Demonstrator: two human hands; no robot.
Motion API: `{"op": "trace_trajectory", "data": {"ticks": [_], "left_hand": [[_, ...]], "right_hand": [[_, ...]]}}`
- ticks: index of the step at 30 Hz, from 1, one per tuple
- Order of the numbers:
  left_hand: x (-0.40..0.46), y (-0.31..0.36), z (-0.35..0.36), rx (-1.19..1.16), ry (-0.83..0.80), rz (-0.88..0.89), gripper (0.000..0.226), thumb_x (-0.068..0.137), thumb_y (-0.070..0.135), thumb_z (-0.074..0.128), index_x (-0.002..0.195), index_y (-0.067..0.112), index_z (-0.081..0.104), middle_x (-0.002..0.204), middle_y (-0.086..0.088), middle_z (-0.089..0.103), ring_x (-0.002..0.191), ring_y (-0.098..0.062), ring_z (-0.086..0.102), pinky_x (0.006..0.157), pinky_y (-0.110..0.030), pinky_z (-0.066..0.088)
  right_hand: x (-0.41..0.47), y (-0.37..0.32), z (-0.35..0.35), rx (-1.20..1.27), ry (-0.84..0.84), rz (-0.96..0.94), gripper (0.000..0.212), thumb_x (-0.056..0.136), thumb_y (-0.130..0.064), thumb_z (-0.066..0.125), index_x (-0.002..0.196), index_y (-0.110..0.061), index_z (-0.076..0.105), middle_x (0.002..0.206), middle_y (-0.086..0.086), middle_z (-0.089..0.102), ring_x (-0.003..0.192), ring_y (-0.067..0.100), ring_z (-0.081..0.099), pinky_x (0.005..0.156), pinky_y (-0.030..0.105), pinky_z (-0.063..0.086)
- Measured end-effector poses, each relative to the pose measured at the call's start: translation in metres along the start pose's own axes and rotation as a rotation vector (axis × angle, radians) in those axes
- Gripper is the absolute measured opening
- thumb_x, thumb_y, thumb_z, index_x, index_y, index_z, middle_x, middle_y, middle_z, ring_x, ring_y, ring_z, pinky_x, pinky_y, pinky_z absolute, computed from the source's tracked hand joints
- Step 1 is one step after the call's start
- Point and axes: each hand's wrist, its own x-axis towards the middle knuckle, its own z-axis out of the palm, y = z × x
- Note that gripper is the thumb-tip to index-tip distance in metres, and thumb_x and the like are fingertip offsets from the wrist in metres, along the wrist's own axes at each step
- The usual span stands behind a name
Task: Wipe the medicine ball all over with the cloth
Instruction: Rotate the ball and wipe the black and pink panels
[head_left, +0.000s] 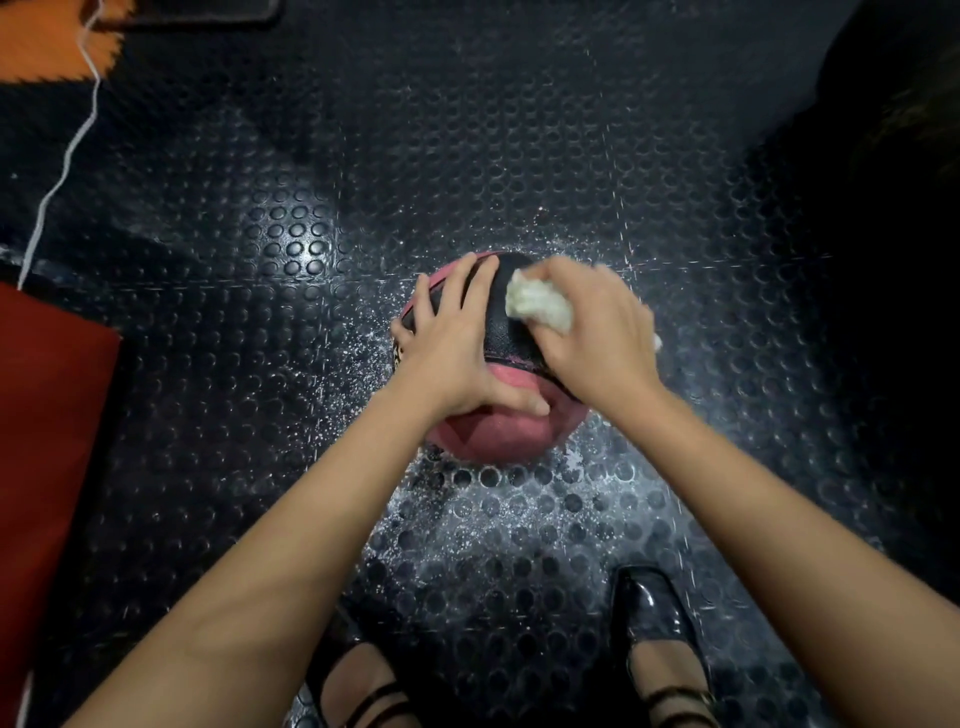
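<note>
The right hand (597, 332) has its fingers curled round a crumpled white cloth (540, 304), pressing it against the black upper panel of the medicine ball (498, 358); the hand is slightly blurred. The left hand (452, 338) lies flat on the ball's left side, fingers (457, 283) spread wide and fairly straight across the top, thumb lying over the pink lower panel; it holds nothing. The pink and black ball sits on the floor (519, 156), directly ahead of the person's feet; a dark glossy shoe (649, 613) stands near the ball at lower right, and another strapped shoe (353, 675) shows at lower left. The floor is black rubber with raised round studs, shiny under a light, and dusted with white specks around the ball. A red mat (47, 415) lies at the left edge; a white cord (67, 150) runs down the floor beyond it; an orange patch (47, 47) fills the upper left corner. The right side of the room falls into darkness.
</note>
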Motion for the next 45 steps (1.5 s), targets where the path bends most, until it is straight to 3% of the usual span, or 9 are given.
{"op": "trace_trajectory", "data": {"ticks": [3,10,15,21,28,32,35,38,45], "left_hand": [[0.001,-0.002,-0.002,-0.007,-0.007,-0.019,0.153,0.038,0.065,0.086,0.155,0.030,-0.007,0.160,0.016,-0.010,0.148,-0.034,-0.012,0.110,-0.073,0.010],[0.007,-0.001,-0.006,-0.066,-0.019,-0.057,0.150,0.040,0.061,0.089,0.155,0.032,-0.003,0.160,0.018,-0.009,0.148,-0.033,-0.011,0.109,-0.074,0.010],[0.006,-0.004,-0.004,-0.091,0.003,-0.046,0.152,0.035,0.061,0.087,0.155,0.030,-0.002,0.161,0.015,-0.007,0.148,-0.032,-0.009,0.110,-0.072,0.011],[0.009,-0.011,-0.009,-0.105,0.013,-0.071,0.148,0.041,0.063,0.085,0.155,0.030,-0.002,0.161,0.015,-0.006,0.148,-0.031,-0.006,0.110,-0.072,0.014],[0.006,-0.022,-0.005,-0.166,0.070,-0.075,0.161,0.021,0.083,0.067,0.155,0.028,-0.002,0.161,0.008,-0.002,0.148,-0.031,-0.002,0.115,-0.064,0.013],[0.002,-0.030,-0.008,-0.178,0.065,-0.073,0.163,0.015,0.087,0.060,0.155,0.030,-0.001,0.162,0.011,-0.003,0.149,-0.029,-0.003,0.116,-0.063,0.012],[-0.003,-0.029,-0.005,-0.201,0.073,-0.068,0.161,0.017,0.084,0.062,0.155,0.030,-0.001,0.162,0.010,-0.005,0.149,-0.030,-0.004,0.116,-0.064,0.011],[-0.001,-0.030,-0.006,-0.196,0.088,-0.086,0.161,0.019,0.085,0.064,0.155,0.028,-0.001,0.162,0.008,-0.004,0.149,-0.030,-0.003,0.116,-0.063,0.012],[-0.004,-0.024,-0.011,-0.156,0.034,-0.098,0.155,0.034,0.077,0.075,0.155,0.027,-0.007,0.162,0.011,-0.011,0.149,-0.029,-0.013,0.115,-0.066,0.005]], "right_hand": [[0.030,-0.004,0.006,-0.039,-0.041,0.016,0.019,0.086,-0.030,0.056,0.106,-0.032,0.058,0.090,-0.005,0.062,0.091,0.021,0.053,0.066,0.033,0.036],[-0.037,0.008,0.003,-0.035,0.119,-0.091,0.032,0.071,-0.010,0.072,0.100,-0.022,0.065,0.087,-0.011,0.062,0.077,0.019,0.052,0.057,0.025,0.028],[0.003,-0.008,0.013,-0.075,0.074,-0.098,0.026,0.079,-0.016,0.063,0.104,-0.024,0.063,0.092,-0.010,0.064,0.083,0.019,0.050,0.058,0.029,0.031],[-0.039,0.011,0.013,-0.055,0.156,-0.170,0.029,0.070,-0.009,0.071,0.096,-0.020,0.066,0.088,-0.008,0.064,0.072,0.015,0.049,0.049,0.016,0.026],[-0.005,-0.011,0.019,-0.045,0.210,-0.144,0.029,0.071,-0.008,0.073,0.096,-0.019,0.066,0.078,-0.014,0.052,0.071,0.021,0.054,0.051,0.025,0.032],[-0.040,0.001,0.018,-0.031,0.195,-0.221,0.026,0.070,-0.011,0.069,0.094,-0.019,0.065,0.081,-0.014,0.053,0.067,0.016,0.047,0.051,0.012,0.024],[-0.024,-0.003,0.017,-0.036,0.176,-0.127,0.026,0.074,-0.012,0.069,0.098,-0.020,0.066,0.080,-0.015,0.048,0.070,0.017,0.048,0.049,0.021,0.023],[0.003,-0.012,0.017,0.001,0.109,0.049,0.020,0.084,-0.024,0.063,0.104,-0.027,0.062,0.077,-0.018,0.041,0.081,0.017,0.049,0.062,0.029,0.027],[-0.031,0.002,0.026,0.058,0.200,0.014,0.030,0.074,-0.008,0.071,0.100,-0.021,0.065,0.084,-0.022,0.045,0.077,0.010,0.044,0.060,0.027,0.029]]}}
